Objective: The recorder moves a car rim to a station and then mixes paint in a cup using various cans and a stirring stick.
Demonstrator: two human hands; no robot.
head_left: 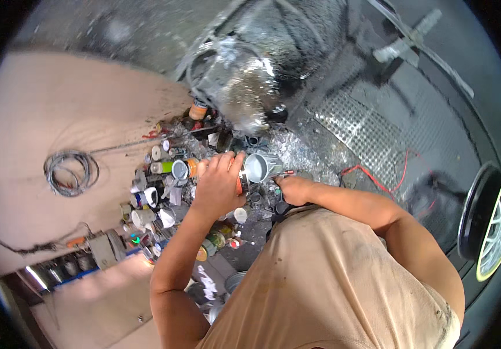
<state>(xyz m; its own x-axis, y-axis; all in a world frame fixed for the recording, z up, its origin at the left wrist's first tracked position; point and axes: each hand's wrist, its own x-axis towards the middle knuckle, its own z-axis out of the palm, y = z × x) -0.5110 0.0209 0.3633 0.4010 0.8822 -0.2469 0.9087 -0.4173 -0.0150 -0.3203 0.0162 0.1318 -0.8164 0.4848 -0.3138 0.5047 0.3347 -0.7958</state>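
Observation:
My left hand (220, 181) is wrapped round an orange-and-black labelled can (243, 179). Just past its fingers is a round mouth with grey paint (256, 167); whether it belongs to the held can or to a cup beside it, I cannot tell. My right hand (294, 189) is close by on the right, its fingers curled. A small red-tipped thing (286, 173) shows just above those fingers, and what they grip is too small to make out. Left of my left hand stands another orange-labelled can (191, 168) with a grey round top.
Paint pots, cups and bottles crowd the floor along the pale wall (105, 104). A coiled cable (71, 173) hangs there. Beyond my hands rises a shiny, foil-like heap (250, 87). To the right lie metal grating (361, 136), a red cord (372, 177) and a wheel rim (491, 227).

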